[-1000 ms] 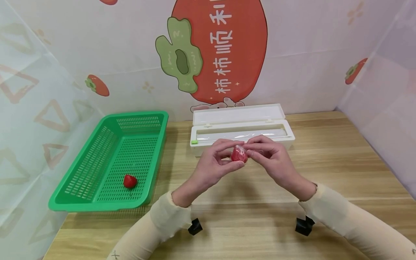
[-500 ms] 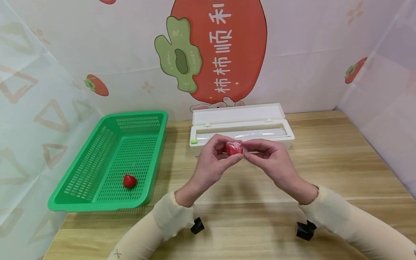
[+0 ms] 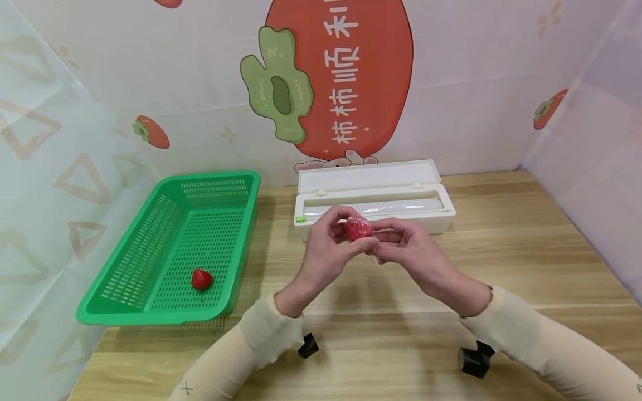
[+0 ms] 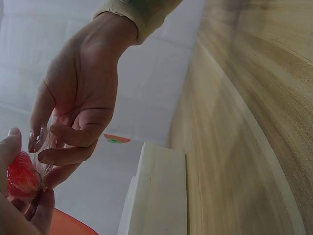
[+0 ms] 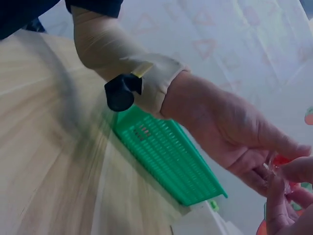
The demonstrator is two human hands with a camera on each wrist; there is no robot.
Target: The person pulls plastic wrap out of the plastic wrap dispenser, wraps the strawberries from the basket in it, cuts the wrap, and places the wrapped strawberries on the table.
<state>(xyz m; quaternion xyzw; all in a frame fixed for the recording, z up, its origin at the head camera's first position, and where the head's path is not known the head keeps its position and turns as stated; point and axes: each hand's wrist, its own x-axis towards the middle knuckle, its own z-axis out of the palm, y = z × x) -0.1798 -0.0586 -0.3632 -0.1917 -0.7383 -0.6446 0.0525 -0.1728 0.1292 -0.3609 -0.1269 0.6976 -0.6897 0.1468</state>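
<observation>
A red strawberry (image 3: 359,229) in clear cling film is held up over the table, in front of the white box. My left hand (image 3: 323,248) grips it between thumb and fingers. From the other side my right hand (image 3: 421,253) pinches the gathered end of the film. In the left wrist view the cling film (image 4: 48,147) stretches from the strawberry to the right hand's fingertips. The right wrist view shows only a bit of red between the overlapping fingers.
A green plastic basket (image 3: 246,234) stands at the left with one bare red strawberry (image 3: 202,279) inside. Behind my hands a white cling film box (image 3: 433,224) has its lid raised, showing the film roll (image 3: 401,205). Patterned cloth walls (image 3: 476,111) border the wooden table (image 3: 521,239).
The wrapped strawberry has shifted slightly left and tilted in my left hand. My right hand's fingers have moved from its top to the bunched film at its lower right.
</observation>
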